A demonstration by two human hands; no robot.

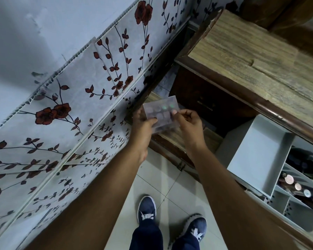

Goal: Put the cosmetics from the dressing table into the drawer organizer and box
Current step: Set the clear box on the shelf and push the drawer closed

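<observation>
Both hands hold a flat clear plastic palette (161, 112) with round pale pans, in front of me at mid-frame. My left hand (143, 125) grips its left edge and my right hand (188, 123) pinches its right edge. The palette hovers over a low wooden shelf (172, 138) beside the dressing table (251, 56). At the right, the open drawer holds a grey organizer (257, 156) with one large bare compartment. Narrower compartments hold several round-capped cosmetics (296, 186) and dark items (304, 161).
A floral-patterned wall panel (70, 114) runs along the left. The dressing table's wooden top edge (260, 105) overhangs the drawer. Pale floor tiles (163, 179) lie below, with my two blue shoes (170, 217) standing on them.
</observation>
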